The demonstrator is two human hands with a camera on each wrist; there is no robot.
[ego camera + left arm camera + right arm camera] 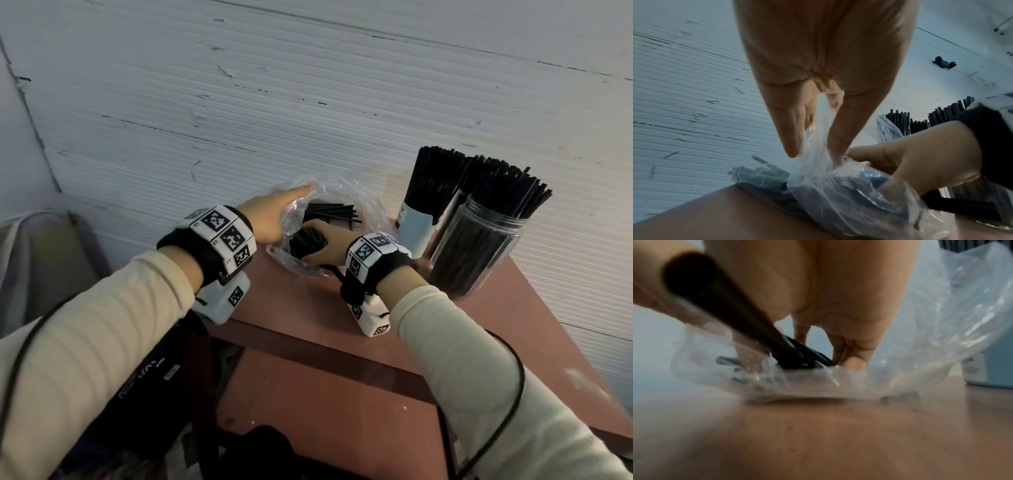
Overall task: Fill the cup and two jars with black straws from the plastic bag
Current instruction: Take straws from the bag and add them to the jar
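**While both hands worked the bag, straws were gripped**

While the plastic bag lay on the desk between both hands, the right hand curled round a bundle of black straws inside it. The left hand pinched the bag's edge, remaining fingers straight. Cup and jars stood just right.

A crumpled clear plastic bag of black straws lay on the desk; beside it stood a straw-packed cup and jars.

scuffed white ribbed wall; reddish-brown table
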